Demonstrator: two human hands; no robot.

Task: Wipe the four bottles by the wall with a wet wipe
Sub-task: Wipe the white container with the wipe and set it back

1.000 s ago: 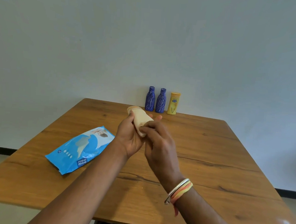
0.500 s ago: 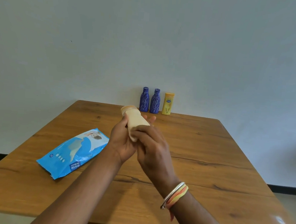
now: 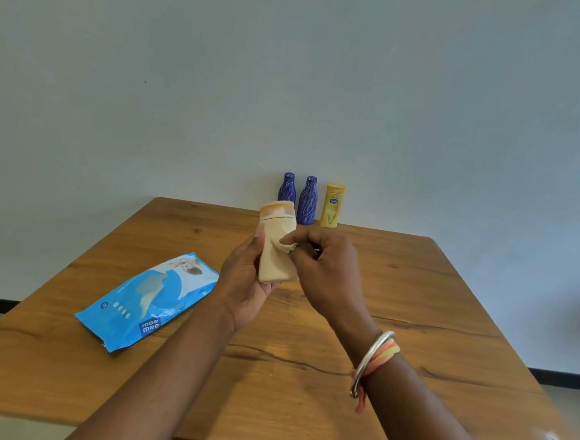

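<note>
Wooden table (image 3: 412, 314) against a pale wall, two blue bottles (image 3: 287, 187) and a yellow bottle (image 3: 332, 206) upright at its far edge. My left hand (image 3: 243, 282) grips a fourth bottle (image 3: 276, 243) above the table, long axis near vertical, cap away from me, wet wipe (image 3: 280, 260) wrapped round it. Right hand (image 3: 326, 267) pinches the wipe against it; blue wipes pack (image 3: 149, 299) lies flat on the left, open tabletop on the right.

Over a wooden table (image 3: 412, 317), the left hand (image 3: 243, 278) holds a bottle (image 3: 278, 219) wrapped in a pale wet wipe (image 3: 273, 263) — only the orange cap end shows above the cloth. The right hand (image 3: 326, 267) pinches the wipe against the bottle's right side; a metal bangle (image 3: 371, 359) and orange threads circle that wrist. At the far edge, against the wall (image 3: 291, 82), stand two blue bottles (image 3: 306, 200) and a yellow bottle (image 3: 332, 205). A blue wipes packet (image 3: 149, 299) lies flat to the left.
</note>
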